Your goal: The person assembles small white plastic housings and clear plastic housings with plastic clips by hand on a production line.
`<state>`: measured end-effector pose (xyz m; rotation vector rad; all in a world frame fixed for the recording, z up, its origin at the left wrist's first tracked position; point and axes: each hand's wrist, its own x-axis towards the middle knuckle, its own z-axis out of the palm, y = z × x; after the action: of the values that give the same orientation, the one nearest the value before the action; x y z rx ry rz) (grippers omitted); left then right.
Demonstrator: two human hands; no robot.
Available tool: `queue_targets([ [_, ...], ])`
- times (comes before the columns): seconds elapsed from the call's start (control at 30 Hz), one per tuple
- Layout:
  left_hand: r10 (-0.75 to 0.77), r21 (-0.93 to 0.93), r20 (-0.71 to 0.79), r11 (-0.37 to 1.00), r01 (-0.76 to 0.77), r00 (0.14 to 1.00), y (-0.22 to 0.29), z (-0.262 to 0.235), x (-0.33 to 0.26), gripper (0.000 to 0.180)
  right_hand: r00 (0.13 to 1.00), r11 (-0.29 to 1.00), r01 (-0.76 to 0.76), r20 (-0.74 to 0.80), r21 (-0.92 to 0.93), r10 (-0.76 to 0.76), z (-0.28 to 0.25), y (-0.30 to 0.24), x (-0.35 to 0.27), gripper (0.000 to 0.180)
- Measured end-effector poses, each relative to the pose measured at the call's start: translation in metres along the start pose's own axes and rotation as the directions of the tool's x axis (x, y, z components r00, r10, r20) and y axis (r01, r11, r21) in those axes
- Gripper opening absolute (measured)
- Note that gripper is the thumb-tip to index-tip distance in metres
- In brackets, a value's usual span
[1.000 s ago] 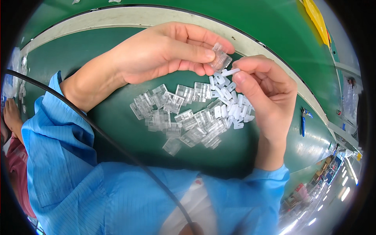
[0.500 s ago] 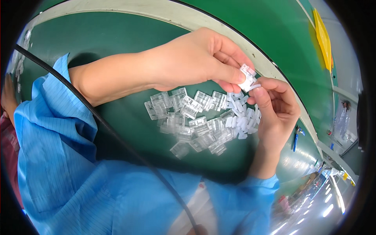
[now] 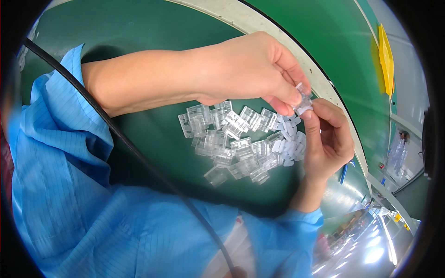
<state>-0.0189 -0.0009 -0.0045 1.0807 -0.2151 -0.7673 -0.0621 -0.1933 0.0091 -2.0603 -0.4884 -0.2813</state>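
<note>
My left hand pinches a small clear plastic housing between thumb and fingers, above the far right part of the table. At its lower end my right hand closes thumb and forefinger on a small white plastic piece, which touches the housing. Whether the piece sits inside the housing I cannot tell. Below my hands, several clear plastic housings lie in a loose heap. Right beside them is a pile of small whitish plastic pieces, partly behind my right hand.
The dark green table has a pale raised rim along its far side. A black cable hangs across the view in front of my left sleeve. Blue-handled pliers lie right of my right wrist. A yellow tray is farther right.
The clear housing has turned in my left fingers, and both hands have shifted slightly. My right fingers now press the white piece closer against the housing. The view has shifted a little.
</note>
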Motion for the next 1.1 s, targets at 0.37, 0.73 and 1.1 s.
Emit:
queue_targets([
  [0.37, -0.016, 0.008, 0.03, 1.0, 0.016, 0.999, -0.001, -0.001, -0.001, 0.027, 0.99, 0.976, -0.141, 0.024, 0.166, 0.139, -0.002, -0.002, 0.002, 0.018],
  [0.73, 0.033, -0.068, -0.006, 0.997, -0.033, 0.999, -0.002, -0.001, -0.001, 0.025, 0.982, 0.965, -0.161, -0.061, 0.205, 0.177, 0.005, -0.003, -0.002, 0.014],
  [1.1, 0.023, -0.067, 0.021, 0.998, -0.021, 1.0, 0.0, 0.0, -0.001, 0.024, 0.989, 0.969, -0.147, 0.043, 0.197, 0.141, 0.0, -0.005, 0.002, 0.02],
])
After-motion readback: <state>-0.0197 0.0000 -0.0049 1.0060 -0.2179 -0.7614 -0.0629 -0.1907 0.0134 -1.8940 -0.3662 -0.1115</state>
